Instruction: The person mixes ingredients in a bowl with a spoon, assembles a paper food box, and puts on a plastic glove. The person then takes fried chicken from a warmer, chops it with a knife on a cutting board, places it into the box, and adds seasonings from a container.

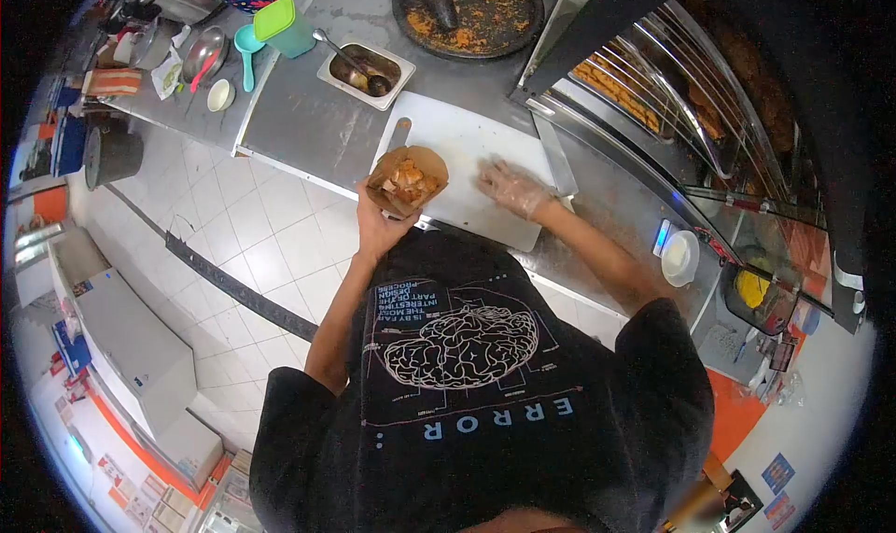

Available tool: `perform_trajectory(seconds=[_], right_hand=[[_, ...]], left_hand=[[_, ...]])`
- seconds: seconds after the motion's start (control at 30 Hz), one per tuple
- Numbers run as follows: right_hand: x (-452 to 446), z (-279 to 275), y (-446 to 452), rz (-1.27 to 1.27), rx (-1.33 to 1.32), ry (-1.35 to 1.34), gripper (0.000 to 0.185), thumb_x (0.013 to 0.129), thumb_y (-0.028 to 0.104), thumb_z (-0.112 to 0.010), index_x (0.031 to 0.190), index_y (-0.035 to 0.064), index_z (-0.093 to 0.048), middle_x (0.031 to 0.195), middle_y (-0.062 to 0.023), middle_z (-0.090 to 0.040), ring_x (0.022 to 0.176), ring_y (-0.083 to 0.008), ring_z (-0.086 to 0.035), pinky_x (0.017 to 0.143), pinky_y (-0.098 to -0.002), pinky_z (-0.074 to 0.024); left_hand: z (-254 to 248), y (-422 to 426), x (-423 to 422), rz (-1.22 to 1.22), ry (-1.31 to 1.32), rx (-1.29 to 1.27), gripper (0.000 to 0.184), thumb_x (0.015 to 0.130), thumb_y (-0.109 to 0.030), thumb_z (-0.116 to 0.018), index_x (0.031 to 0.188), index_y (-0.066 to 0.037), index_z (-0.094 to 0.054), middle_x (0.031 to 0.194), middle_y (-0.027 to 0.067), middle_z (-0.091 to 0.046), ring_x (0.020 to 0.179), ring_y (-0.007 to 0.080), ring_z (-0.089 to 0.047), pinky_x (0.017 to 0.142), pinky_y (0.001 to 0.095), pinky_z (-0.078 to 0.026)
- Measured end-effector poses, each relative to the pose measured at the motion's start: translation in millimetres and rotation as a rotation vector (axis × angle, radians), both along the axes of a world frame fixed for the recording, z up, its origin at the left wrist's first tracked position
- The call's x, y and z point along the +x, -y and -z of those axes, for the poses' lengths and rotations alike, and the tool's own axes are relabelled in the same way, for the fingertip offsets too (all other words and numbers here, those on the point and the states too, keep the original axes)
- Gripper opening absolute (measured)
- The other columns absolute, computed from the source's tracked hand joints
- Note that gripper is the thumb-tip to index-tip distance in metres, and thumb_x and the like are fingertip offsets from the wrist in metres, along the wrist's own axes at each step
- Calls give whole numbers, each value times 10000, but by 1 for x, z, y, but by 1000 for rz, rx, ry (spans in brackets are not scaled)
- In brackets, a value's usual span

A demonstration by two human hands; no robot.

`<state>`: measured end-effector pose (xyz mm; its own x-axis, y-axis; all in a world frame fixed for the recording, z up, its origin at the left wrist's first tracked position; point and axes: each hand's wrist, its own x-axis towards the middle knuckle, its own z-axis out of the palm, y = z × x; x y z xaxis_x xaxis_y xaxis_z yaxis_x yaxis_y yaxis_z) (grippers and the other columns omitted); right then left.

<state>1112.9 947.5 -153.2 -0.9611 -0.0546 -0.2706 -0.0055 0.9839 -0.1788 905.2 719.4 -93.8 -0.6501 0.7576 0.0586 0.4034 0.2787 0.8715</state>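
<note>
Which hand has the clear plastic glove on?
The right hand, at the white cutting board; the left hand, holding the open brown cardboard food box, looks bare.

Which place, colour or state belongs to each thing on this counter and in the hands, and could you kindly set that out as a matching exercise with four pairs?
Column one
1. Paper box
2. Right hand
3. Ladle
4. Container lid

Column two
A. Bright green
B. Dipping into a rectangular metal pan
C. In the left hand, with food inside
D. In a clear glove, over the white cutting board

Right pairs: 1-C, 2-D, 3-B, 4-A
</note>
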Motion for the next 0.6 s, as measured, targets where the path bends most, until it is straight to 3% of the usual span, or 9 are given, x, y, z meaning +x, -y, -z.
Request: perform_trajectory(seconds=[0.13,0.2,0.23,0.33,0.4,0.43,0.47,0.53,0.6], right_hand=[[22,8,9,128,-117,154,649,808,142,-663,1400,168,-399,1463,-172,-334,1381,-388,-282,1063,-432,-407],[22,7,18,803,-484,111,365,857,145,-605,1215,104,-547,1288,-173,-492,1267,-314,-445,940,-385,-494],[21,1,20,799,-488,108,365,857,145,-605,1215,104,-547,1288,-173,-492,1267,-314,-445,940,-385,-494],[21,-11,21,709,-331,-9,225,858,162,-643,1057,66,-602,1131,-119,-578,1048,-225,-587,832,-331,-527],[18,-10,22,1159,-806,-307,182,823,142,-699,951,45,-613,994,-59,-606,848,-151,-611,779,-299,-533],[16,8,23,1114,-1016,-578,211,787,94,-728,919,15,-583,923,-32,-602,803,-99,-588,746,-282,-523],[8,-8,29,1119,-1016,-584,211,787,94,-728,919,15,-583,923,-32,-602,803,-99,-588,746,-282,-523],[-24,-79,53,1010,-1246,-756,256,754,-1,-732,967,20,-591,994,-37,-616,865,-94,-556,766,-244,-491],[-43,-111,69,811,-1044,-615,308,798,100,-730,1067,23,-601,1060,-79,-631,918,-177,-616,802,-283,-514]], left_hand=[[2,-2,6,39,-19,-47,903,575,-186,-889,1261,21,-340,1175,207,-512,1094,320,-555,922,400,-478],[6,-5,7,56,-22,-61,909,574,-180,-890,1265,23,-335,1191,213,-500,1101,324,-550,922,404,-477],[5,-10,8,102,-12,-27,904,575,-174,-888,1263,26,-336,1201,215,-491,1111,325,-544,922,403,-477],[0,-20,12,156,-18,10,883,575,-151,-881,1259,23,-351,1209,213,-486,1119,330,-536,928,401,-472],[0,-27,12,216,56,-33,889,574,-154,-880,1266,18,-350,1211,211,-486,1117,339,-534,931,401,-466],[1,-30,13,223,54,-34,889,574,-154,-880,1266,18,-350,1211,211,-486,1117,339,-534,931,401,-466],[3,-33,13,256,10,-33,891,576,-160,-879,1269,17,-347,1200,212,-494,1109,346,-539,930,402,-465],[4,-36,15,308,-33,-34,893,579,-166,-878,1272,15,-345,1189,213,-503,1100,353,-543,928,404,-464],[3,-39,20,275,12,-57,887,582,-180,-877,1266,20,-349,1183,212,-516,1104,355,-543,935,407,-458]])
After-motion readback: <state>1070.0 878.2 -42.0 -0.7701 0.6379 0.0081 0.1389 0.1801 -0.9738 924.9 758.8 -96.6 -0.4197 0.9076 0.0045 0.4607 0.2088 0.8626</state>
